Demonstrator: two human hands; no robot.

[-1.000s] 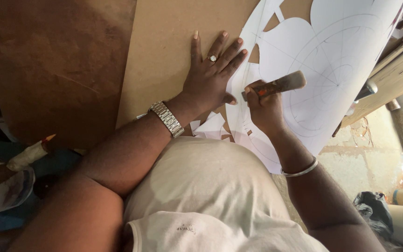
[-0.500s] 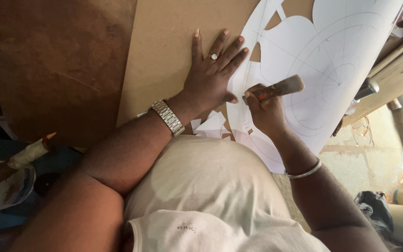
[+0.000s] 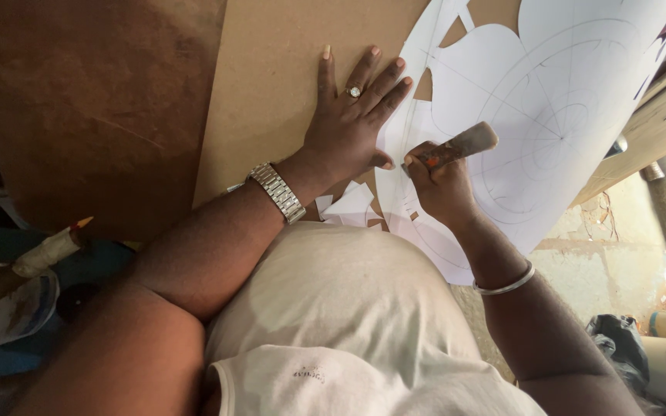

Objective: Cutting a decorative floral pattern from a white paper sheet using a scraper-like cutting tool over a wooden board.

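Board: a broad sheet of tan board (image 3: 271, 85) carries the work, its left edge lying over a darker brown surface (image 3: 94, 108).
Paper: a large white sheet of paper (image 3: 549, 115) lies over the right half of the board and hangs past its right edge. Pencilled circles and straight lines cross it, and its left part is cut into curved shapes with openings where the board shows through.
Person: seen from above, in a pale sleeveless top (image 3: 333, 323), both forearms reaching out onto the board.
Left hand: the left hand (image 3: 352, 127) lies flat, palm down, fingers spread wide and gripping nothing. The palm rests on bare board, the fingertips press on the cut left edge of the paper, and the thumb points toward the other hand. It wears a ring (image 3: 354, 92) and a metal watch (image 3: 277, 192) at the wrist.
Right hand: the right hand (image 3: 445, 185) is closed in a fist round the cutting tool, just beside the left thumb, over the cut left part of the paper near the board's near edge. A thin bangle (image 3: 505, 286) circles the wrist.
Cutting tool: the cutting tool (image 3: 456, 148) has a worn brown handle that sticks out above the fist, tilted up to the right; its working end is hidden by the fingers.
Scraps: small white paper offcuts (image 3: 348, 206) lie on the board's near edge, between the two wrists.
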